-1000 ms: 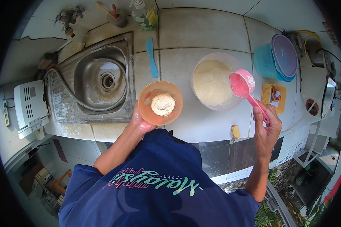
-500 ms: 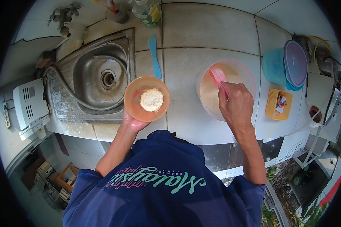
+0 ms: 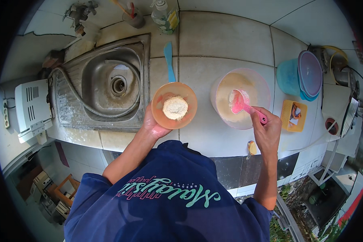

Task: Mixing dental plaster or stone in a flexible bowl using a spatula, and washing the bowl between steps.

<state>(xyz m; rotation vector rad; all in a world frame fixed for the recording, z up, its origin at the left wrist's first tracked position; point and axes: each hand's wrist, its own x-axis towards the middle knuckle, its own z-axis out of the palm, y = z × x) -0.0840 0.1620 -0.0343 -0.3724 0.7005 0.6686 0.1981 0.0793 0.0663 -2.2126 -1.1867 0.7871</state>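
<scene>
The right hand (image 3: 267, 128), just drawn back toward the near-right rim of the translucent pink round plastic tub (image 3: 263, 90), grips a pink long-handled plastic scoop (image 3: 239, 104) over the tub's pale powder (image 3: 232, 82), seemingly now loaded; left of the tub, the left hand (image 3: 155, 127) holds an orange round plastic bowl (image 3: 192, 105) of whitish powder (image 3: 175, 108)

Bench (image 3: 222, 36): pale square tiles, dark joints
Sink (image 3: 66, 117): steel, set into the bench's left part
Wall (image 3: 246, 5): pale, along the far edge
Tap (image 3: 80, 15): beyond the far left corner
Front: black tiles (image 3: 226, 173) below the near edge
Plants (image 3: 277, 230): green, past the near right corner
</scene>
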